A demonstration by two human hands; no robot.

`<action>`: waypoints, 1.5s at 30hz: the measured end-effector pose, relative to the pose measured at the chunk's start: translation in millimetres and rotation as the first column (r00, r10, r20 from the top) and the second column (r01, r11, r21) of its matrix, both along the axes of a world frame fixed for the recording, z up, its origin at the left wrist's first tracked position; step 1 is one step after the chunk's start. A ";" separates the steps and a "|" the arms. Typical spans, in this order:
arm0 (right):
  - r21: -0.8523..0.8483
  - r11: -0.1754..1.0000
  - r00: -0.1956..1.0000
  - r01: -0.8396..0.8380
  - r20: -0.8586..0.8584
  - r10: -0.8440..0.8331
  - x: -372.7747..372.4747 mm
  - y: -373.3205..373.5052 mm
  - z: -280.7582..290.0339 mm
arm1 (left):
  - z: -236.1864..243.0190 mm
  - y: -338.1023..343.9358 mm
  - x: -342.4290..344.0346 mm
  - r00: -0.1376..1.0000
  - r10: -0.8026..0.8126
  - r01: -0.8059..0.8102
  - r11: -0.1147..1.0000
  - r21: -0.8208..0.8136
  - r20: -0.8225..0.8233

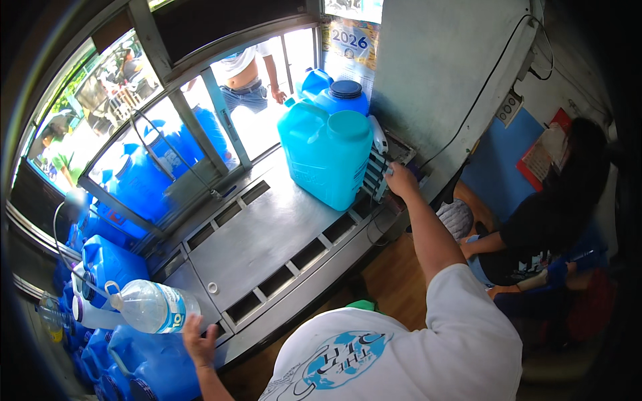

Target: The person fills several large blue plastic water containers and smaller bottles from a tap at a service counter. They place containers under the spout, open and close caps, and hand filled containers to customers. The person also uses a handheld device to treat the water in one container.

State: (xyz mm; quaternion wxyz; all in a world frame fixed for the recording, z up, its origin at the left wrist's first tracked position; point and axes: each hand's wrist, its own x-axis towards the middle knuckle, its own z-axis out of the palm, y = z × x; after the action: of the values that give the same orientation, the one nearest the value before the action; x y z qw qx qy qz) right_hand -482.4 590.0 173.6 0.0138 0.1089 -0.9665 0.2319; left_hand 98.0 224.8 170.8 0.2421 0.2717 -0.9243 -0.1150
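At the left end of the steel counter [267, 224], the left hand [200, 341], fingers loosely open, meets a clear bottle [148, 306]; at the counter's right end, the right hand [403, 180] curls, its hold unclear; grasping seems under way; lifting would need closed fingers.

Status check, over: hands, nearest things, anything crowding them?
Left hand open by clear bottle, contact unclear. Right hand right of turquoise jug, grip unclear. Jug on counter; blue jug close behind.
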 end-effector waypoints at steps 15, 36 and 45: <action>-0.254 0.954 0.983 -0.162 -0.131 0.133 -169.7 -17.1 -48.0 | -52.5 110.9 -207.4 0.967 -0.130 0.030 0.914 0.405 0.221; -0.289 0.741 0.795 -0.605 -0.254 0.550 -159.4 39.9 70.3 | 81.6 113.3 -438.8 0.921 -0.388 0.382 0.890 0.249 -0.024; -0.532 0.612 0.504 -0.585 0.353 0.789 -10.2 77.7 -16.2 | 128.7 96.9 -553.1 0.700 -0.696 0.690 0.717 -0.097 -0.162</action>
State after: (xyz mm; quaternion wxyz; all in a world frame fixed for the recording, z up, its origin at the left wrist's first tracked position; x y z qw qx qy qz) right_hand -492.6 667.7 157.4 -0.3441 0.4135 -0.7403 0.4032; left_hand -455.1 321.7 299.6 0.2704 -0.1113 -0.9331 -0.2093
